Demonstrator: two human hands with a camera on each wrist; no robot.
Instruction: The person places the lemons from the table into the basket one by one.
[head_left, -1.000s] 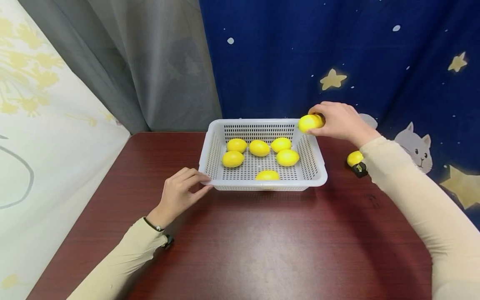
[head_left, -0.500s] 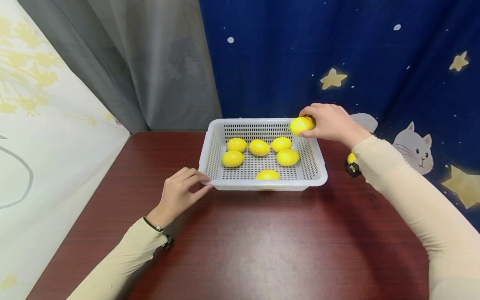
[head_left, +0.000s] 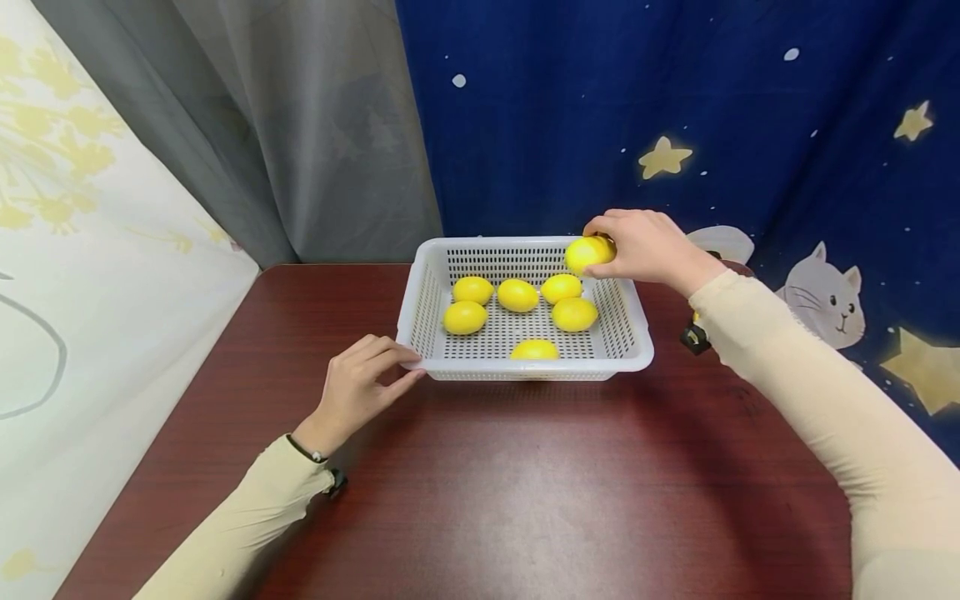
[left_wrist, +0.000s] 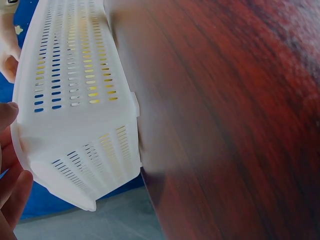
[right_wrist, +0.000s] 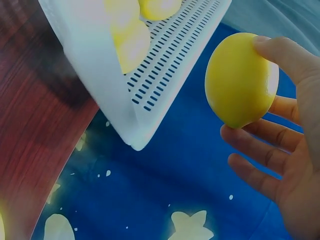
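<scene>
A white slotted plastic basket (head_left: 525, 371) stands at the back of the table with several yellow lemons (head_left: 517, 296) lying on its floor. One of them is partly hidden by the front rim. My left hand (head_left: 358, 387) pinches the basket's front left corner; in the left wrist view its fingertips (left_wrist: 20, 192) lie at the rim. My right hand (head_left: 648, 246) holds another lemon (head_left: 587, 255) between thumb and fingers, above the basket's back right part. In the right wrist view this lemon (right_wrist: 240, 80) is apart from the basket.
Beyond the dark red wooden table (head_left: 495, 492) hang a blue curtain (head_left: 540, 117) with stars and a grey curtain (head_left: 337, 150). Right of the basket, a black wrist device (head_left: 695, 338) sits under my right sleeve, with a sliver of yellow beside it.
My right hand has moved left with its lemon, from over the basket's right rim to inside its outline. The sleeve now covers most of the lemon on the table. My left hand has stayed put.
</scene>
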